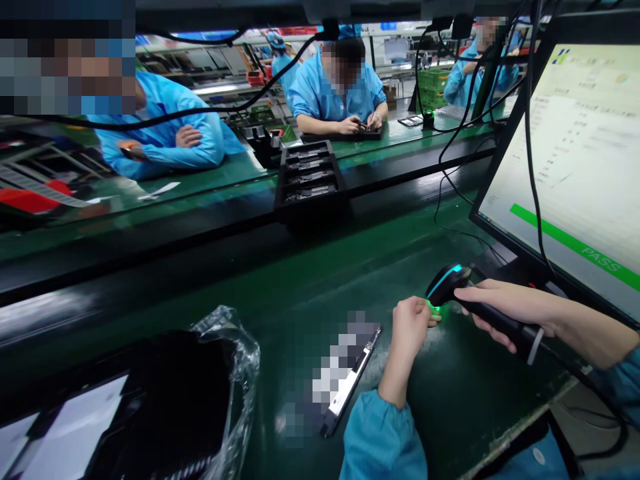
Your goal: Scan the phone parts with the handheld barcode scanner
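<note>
My right hand point(520, 307) is wrapped round the grip of a black handheld barcode scanner point(445, 285) with a lit blue stripe. Green light from the scanner's head falls at the fingers of my left hand point(411, 321). That left hand is closed just in front of the scanner, its fingers curled; whatever they may pinch is hidden. Beside my left forearm, a flat, slim dark part with a white strip point(345, 390) lies on the green work surface point(300, 300). Part of it is pixelated.
At lower left sits a black tray point(175, 393) with clear plastic wrap and white sheets. A monitor point(585, 153) showing PASS stands at right, with cables hanging before it. A black compartment tray point(310, 173) holds parts. Co-workers in blue sit across the bench.
</note>
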`<action>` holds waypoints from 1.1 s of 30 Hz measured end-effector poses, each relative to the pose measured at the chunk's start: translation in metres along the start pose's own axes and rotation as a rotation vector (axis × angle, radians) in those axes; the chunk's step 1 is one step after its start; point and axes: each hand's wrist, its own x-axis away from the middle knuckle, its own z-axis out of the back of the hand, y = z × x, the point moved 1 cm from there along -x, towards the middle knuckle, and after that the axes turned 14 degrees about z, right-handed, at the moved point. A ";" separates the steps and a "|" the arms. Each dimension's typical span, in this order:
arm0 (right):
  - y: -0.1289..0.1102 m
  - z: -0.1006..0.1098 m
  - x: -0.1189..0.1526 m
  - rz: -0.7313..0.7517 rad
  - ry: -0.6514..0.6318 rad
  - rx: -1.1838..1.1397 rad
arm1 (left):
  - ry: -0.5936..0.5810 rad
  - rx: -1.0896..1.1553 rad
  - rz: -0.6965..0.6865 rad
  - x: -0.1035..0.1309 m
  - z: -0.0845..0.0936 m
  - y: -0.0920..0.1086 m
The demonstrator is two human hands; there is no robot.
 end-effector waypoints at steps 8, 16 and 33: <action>0.001 0.002 0.002 0.040 0.007 0.003 | 0.014 -0.021 -0.007 -0.001 -0.001 0.000; -0.003 0.003 0.008 0.028 0.032 0.052 | 0.028 -0.055 -0.012 0.002 -0.001 0.006; -0.010 -0.009 0.018 0.043 0.034 0.189 | 0.083 -0.161 -0.012 0.007 -0.003 0.014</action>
